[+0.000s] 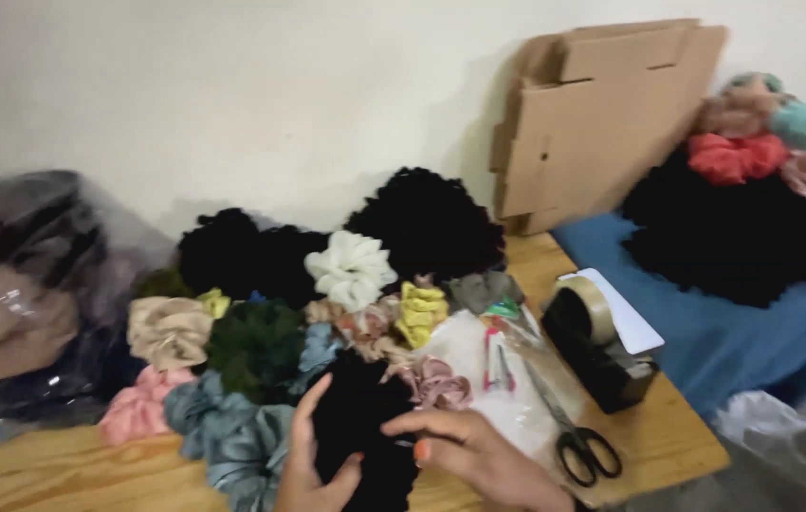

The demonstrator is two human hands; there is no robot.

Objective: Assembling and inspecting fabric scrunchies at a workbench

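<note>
Nearest to me: both my hands sit at the bottom edge of the head view, on the black scrunchie that lies at the front of the wooden table.
Left hand: my left hand lies with fingers loosely spread along the scrunchie's left side, thumb tucked under its lower edge; it cradles rather than clamps.
Right hand: my right hand reaches in from the scrunchie's right, fingertips curled and pinching its edge.
Handling, as I judge it: light, soft and floppy, nothing breakable; the plush fabric should not slip, and it is best taken by pinching the gathered ring at two opposite sides.
Left of the black scrunchie: grey-blue scrunchie touching it, pink scrunchie farther out.
Behind it: dark green scrunchie, beige scrunchie, white scrunchie, yellow scrunchie, then a heap of black ones by the wall.
Right of it: mauve scrunchie just beside, clear plastic bags, scissors, black tape dispenser.
Far behind right: flattened cardboard box leaning on the wall.
</note>
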